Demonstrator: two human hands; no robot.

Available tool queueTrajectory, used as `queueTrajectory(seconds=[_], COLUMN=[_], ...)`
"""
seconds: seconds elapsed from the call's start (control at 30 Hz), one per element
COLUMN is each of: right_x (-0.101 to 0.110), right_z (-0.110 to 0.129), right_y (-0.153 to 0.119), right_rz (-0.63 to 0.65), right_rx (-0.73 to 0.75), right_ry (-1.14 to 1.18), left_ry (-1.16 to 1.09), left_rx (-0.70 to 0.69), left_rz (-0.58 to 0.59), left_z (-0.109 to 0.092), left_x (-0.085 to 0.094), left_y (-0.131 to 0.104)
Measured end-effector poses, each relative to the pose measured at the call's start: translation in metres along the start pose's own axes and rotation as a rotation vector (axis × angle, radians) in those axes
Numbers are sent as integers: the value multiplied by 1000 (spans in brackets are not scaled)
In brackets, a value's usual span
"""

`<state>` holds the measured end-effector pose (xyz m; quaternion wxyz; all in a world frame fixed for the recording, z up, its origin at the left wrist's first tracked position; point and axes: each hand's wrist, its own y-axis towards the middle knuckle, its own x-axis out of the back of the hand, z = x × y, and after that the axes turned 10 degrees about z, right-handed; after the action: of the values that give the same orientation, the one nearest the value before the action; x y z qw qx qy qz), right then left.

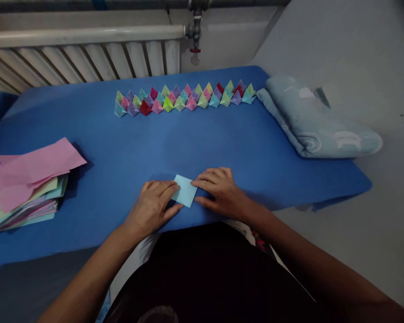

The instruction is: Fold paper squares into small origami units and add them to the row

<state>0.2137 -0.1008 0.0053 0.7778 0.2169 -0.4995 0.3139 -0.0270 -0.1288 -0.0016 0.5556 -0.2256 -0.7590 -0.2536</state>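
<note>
A small light-blue folded paper square lies near the front edge of the blue table surface. My left hand presses flat on its left side, fingers over its lower left edge. My right hand rests on its right side, fingertips touching the paper's right edge. Neither hand lifts the paper; both hold it down against the surface.
Two rows of several folded colourful paper shapes line the far side. A stack of pink, green and purple paper sheets sits at the left. A rolled pale-blue blanket lies at the right. A radiator runs behind.
</note>
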Motion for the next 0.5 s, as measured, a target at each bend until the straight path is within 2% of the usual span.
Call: queueTrajectory(seconds=[0.27,0.5], right_x=[0,-8], right_z=[2,2], right_y=[1,7], right_rz=[-32,-62], right_rx=[-7,16], right_ry=[-20,9], left_ry=[-21,-8], left_rx=[3,1], left_rz=[-45,-37], left_z=[2,3], left_x=[-5,-6], left_y=[-1,-2])
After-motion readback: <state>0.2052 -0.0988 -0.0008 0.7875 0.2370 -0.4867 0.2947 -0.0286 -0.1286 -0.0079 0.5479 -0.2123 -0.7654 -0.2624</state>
